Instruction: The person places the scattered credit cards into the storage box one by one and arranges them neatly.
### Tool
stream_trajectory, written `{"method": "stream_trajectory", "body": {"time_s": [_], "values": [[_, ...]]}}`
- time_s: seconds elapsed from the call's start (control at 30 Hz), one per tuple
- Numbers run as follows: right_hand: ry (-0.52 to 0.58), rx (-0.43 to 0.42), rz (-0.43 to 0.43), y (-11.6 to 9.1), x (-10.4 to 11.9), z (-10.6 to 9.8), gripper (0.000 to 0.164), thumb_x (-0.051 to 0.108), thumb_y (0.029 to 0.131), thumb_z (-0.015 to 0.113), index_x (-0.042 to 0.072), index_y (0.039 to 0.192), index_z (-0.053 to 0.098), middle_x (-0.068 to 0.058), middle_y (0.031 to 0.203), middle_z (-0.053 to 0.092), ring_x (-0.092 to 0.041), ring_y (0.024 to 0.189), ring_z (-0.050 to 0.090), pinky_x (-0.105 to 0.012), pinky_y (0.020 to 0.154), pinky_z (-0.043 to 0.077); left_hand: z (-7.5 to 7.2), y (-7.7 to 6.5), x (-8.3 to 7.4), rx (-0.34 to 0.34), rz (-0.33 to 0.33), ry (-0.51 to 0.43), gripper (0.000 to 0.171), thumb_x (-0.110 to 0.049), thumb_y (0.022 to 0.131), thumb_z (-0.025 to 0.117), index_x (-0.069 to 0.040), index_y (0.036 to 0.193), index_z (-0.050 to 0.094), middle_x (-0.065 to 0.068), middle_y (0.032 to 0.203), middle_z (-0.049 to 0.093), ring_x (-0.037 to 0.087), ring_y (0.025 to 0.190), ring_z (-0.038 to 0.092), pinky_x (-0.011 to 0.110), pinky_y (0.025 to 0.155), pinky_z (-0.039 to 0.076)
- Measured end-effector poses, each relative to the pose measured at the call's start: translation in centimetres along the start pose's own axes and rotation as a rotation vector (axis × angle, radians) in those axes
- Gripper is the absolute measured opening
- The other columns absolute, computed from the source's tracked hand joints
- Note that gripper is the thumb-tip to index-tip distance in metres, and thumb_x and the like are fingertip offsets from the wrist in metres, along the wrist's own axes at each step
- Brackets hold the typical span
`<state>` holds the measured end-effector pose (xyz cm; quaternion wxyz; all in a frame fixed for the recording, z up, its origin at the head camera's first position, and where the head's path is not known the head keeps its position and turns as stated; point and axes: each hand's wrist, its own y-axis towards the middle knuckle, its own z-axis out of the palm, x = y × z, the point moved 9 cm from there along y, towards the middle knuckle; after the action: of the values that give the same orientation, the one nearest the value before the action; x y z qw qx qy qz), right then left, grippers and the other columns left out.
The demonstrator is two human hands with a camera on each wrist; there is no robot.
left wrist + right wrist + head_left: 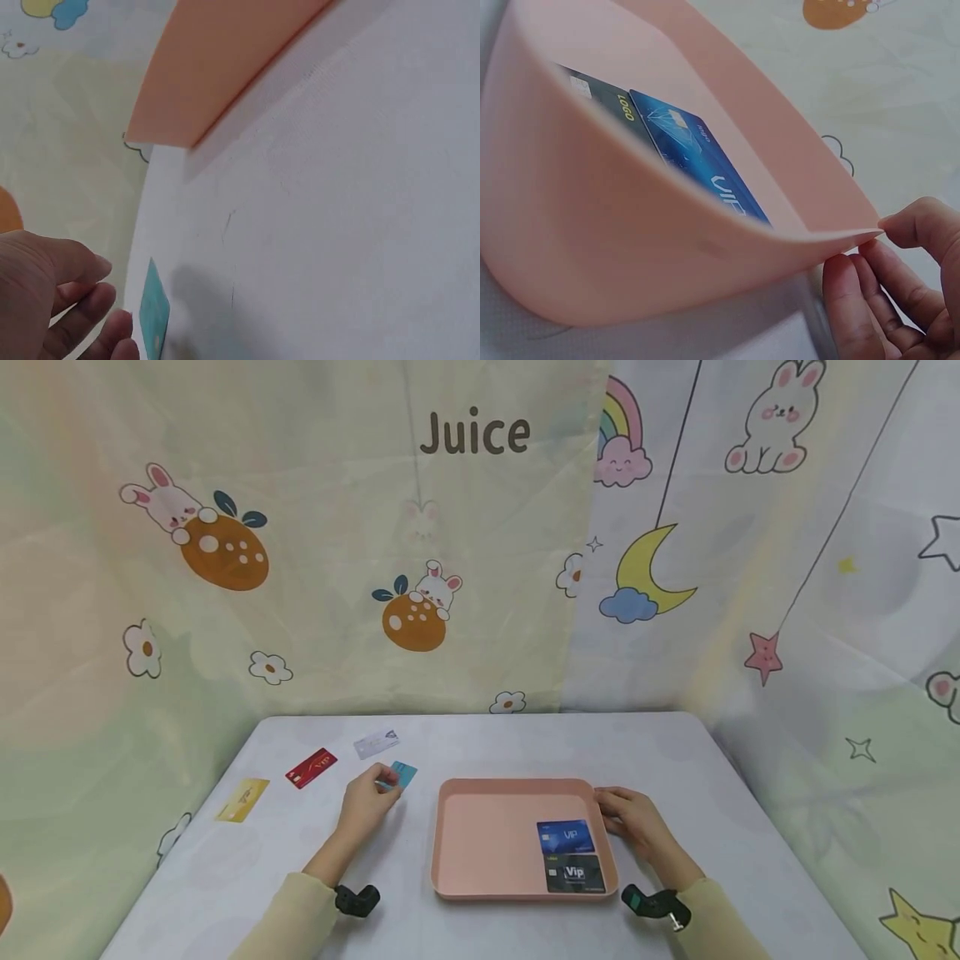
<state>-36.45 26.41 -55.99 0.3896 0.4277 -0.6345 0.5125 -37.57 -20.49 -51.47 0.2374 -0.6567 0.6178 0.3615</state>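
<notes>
My left hand (pixel 367 802) is over a teal card (pixel 404 772) left of the tray, fingers loosely bent. In the left wrist view the teal card (pixel 154 311) looks flat on the table, with a gap between it and the fingertips. My right hand (pixel 637 818) is at the far right corner of a pink tray (pixel 487 839). Up close, thumb and fingers pinch the tray's rim (pixel 840 241). Inside the tray, at its right side, a blue VIP card (pixel 555 839) lies just beyond a black Vip card (pixel 562 883).
Left of the teal card lie a pale card (pixel 375 743), a red VIP card (pixel 311 768) and a yellow card (pixel 243 800), spread over the white table (pixel 405 918). Printed curtains (pixel 337 527) stand behind the table and at both sides.
</notes>
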Motion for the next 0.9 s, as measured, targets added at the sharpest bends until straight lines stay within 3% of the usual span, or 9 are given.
{"method": "stream_trajectory", "body": {"time_s": [0.37, 0.67, 0.9], "values": [[-0.015, 0.01, -0.019, -0.1, -0.1, 0.1, 0.052, 0.026, 0.1, 0.065, -0.009, 0.138, 0.055, -0.028, 0.132, 0.063, -0.018, 0.104, 0.067, -0.032, 0.087, 0.062, 0.2, 0.8, 2.0, 0.002, -0.087, 0.167, 0.035, -0.019, 0.089, 0.076, -0.002, 0.117, 0.063, 0.015, 0.115, 0.069, 0.031, 0.105, 0.064, 0.051, 0.095, 0.055], [-0.014, 0.012, -0.017, -0.2, 0.0, 0.2, 0.052, 0.024, 0.1, 0.065, -0.009, 0.138, 0.055, -0.026, 0.129, 0.064, -0.022, 0.107, 0.066, -0.031, 0.086, 0.062, 0.0, 0.8, 2.5, 0.001, -0.144, 0.273, 0.055, -0.03, 0.084, 0.083, 0.004, 0.122, 0.06, 0.021, 0.112, 0.063, 0.034, 0.102, 0.058, 0.051, 0.089, 0.052], [-0.002, 0.007, -0.011, -0.1, -0.1, 0.0, 0.05, 0.024, 0.1, 0.065, -0.008, 0.138, 0.056, -0.025, 0.13, 0.065, -0.02, 0.105, 0.067, -0.03, 0.086, 0.062, -0.4, 0.1, 2.5, 0.04, -0.186, 0.387, 0.058, -0.038, 0.081, 0.086, 0.002, 0.116, 0.063, 0.021, 0.105, 0.06, 0.034, 0.097, 0.053, 0.047, 0.081, 0.05]]}}
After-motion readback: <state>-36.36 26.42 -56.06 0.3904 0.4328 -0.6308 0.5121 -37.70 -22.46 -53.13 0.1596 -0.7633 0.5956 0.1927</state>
